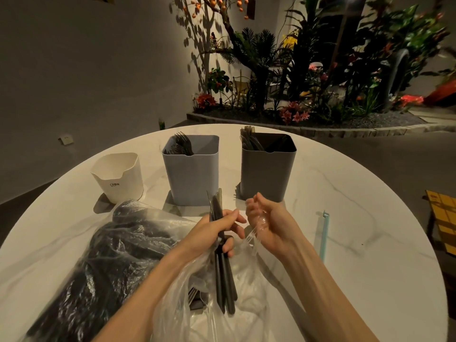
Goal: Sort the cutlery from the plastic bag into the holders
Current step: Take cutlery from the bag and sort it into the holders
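My left hand (214, 233) grips a bunch of black plastic knives (223, 277), blades pointing up toward the holders. My right hand (267, 223) pinches the edge of the clear plastic bag (138, 243), which lies at the near left and is full of black cutlery. Three holders stand in a row at the far side: a short white holder (118, 178) on the left, a blue-grey holder (192, 174) with black forks in it, and a dark grey holder (267, 171) with dark knives in it.
A round white marble table (357, 230) carries everything. A light blue straw-like stick (323, 238) lies to the right of my right hand. A yellow object (444, 218) sits beyond the table's right edge. Plants fill the background.
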Action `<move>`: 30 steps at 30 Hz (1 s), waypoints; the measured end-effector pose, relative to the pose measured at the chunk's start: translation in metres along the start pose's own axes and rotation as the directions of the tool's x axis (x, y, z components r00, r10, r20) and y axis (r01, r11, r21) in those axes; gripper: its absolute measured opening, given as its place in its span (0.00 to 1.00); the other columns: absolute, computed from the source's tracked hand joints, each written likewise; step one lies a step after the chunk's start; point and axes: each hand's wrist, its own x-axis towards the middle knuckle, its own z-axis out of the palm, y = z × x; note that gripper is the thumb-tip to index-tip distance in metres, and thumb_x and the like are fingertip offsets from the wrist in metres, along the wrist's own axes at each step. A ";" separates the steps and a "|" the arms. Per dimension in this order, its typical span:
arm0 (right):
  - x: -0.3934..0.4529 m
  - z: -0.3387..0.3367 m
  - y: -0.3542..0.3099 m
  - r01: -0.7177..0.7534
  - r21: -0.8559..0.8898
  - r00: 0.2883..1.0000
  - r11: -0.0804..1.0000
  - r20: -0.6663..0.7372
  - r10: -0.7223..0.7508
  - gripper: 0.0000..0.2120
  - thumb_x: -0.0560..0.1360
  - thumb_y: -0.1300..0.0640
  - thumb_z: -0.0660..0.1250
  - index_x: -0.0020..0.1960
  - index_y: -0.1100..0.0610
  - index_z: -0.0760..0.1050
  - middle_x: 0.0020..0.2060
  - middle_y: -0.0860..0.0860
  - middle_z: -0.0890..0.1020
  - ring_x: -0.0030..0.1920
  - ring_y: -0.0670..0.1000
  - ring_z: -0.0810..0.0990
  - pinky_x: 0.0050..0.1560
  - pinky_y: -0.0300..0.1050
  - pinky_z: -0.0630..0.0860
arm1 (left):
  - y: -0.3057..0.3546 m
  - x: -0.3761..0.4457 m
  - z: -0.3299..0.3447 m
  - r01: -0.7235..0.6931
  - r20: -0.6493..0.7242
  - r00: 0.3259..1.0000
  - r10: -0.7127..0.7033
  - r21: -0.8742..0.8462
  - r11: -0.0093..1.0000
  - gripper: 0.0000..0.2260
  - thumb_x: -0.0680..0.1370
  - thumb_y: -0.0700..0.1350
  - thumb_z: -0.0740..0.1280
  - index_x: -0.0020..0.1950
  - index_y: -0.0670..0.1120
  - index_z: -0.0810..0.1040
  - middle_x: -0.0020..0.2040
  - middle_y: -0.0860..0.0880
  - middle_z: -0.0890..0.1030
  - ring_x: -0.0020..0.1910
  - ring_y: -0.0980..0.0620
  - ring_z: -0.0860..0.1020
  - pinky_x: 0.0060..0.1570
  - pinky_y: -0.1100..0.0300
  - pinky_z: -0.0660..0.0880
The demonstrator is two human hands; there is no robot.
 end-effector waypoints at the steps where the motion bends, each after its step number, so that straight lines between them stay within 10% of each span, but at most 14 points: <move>1: 0.000 -0.001 0.000 -0.015 -0.004 1.000 1.000 0.009 0.015 0.12 0.83 0.56 0.62 0.42 0.60 0.73 0.28 0.50 0.71 0.22 0.43 0.69 0.20 0.31 0.67 | -0.001 0.000 0.001 0.008 -0.004 1.000 -0.008 0.015 1.000 0.18 0.77 0.54 0.66 0.55 0.39 0.79 0.44 0.41 0.82 0.26 0.52 0.73 0.30 0.58 0.77; 8: -0.004 0.005 0.002 0.285 -0.268 0.958 0.920 0.041 -0.285 0.22 0.81 0.46 0.64 0.31 0.55 0.69 0.23 0.49 0.62 0.21 0.45 0.56 0.20 0.36 0.54 | 0.002 -0.006 0.005 -0.010 0.120 0.993 -0.021 0.255 0.967 0.15 0.81 0.52 0.67 0.58 0.42 0.82 0.49 0.45 0.87 0.30 0.51 0.77 0.38 0.57 0.80; 15: -0.007 0.012 0.010 0.435 -0.441 0.900 0.785 0.216 -0.378 0.16 0.82 0.47 0.63 0.43 0.58 0.74 0.24 0.49 0.69 0.31 0.48 0.73 0.38 0.39 0.74 | -0.006 -0.005 0.005 -0.118 0.192 0.979 0.070 0.251 0.961 0.10 0.81 0.44 0.69 0.49 0.36 0.81 0.37 0.43 0.82 0.27 0.50 0.76 0.34 0.58 0.77; 19: -0.010 0.009 0.008 0.489 -0.649 0.864 0.582 0.267 -0.427 0.23 0.72 0.40 0.72 0.60 0.52 0.78 0.53 0.50 0.83 0.58 0.51 0.81 0.60 0.47 0.77 | 0.005 -0.010 0.003 -0.150 0.146 0.981 0.127 0.154 0.977 0.08 0.83 0.42 0.64 0.47 0.40 0.79 0.32 0.46 0.77 0.27 0.51 0.76 0.33 0.61 0.75; 22: -0.017 0.016 0.008 0.453 -0.824 0.845 0.339 0.276 -0.458 0.27 0.64 0.34 0.76 0.57 0.45 0.78 0.50 0.48 0.84 0.51 0.48 0.82 0.49 0.41 0.79 | 0.014 -0.012 0.003 -0.183 0.122 0.978 0.172 0.084 0.980 0.08 0.82 0.41 0.61 0.47 0.41 0.77 0.30 0.48 0.71 0.26 0.51 0.74 0.31 0.61 0.74; 30: -0.032 0.071 -0.002 0.591 -0.759 0.786 0.273 0.468 -0.404 0.11 0.73 0.51 0.75 0.53 0.55 0.83 0.42 0.51 0.87 0.46 0.50 0.87 0.46 0.42 0.83 | 0.046 -0.036 -0.007 -0.260 -0.028 0.963 0.268 0.154 0.953 0.10 0.84 0.43 0.60 0.50 0.40 0.78 0.33 0.46 0.78 0.36 0.48 0.81 0.45 0.56 0.79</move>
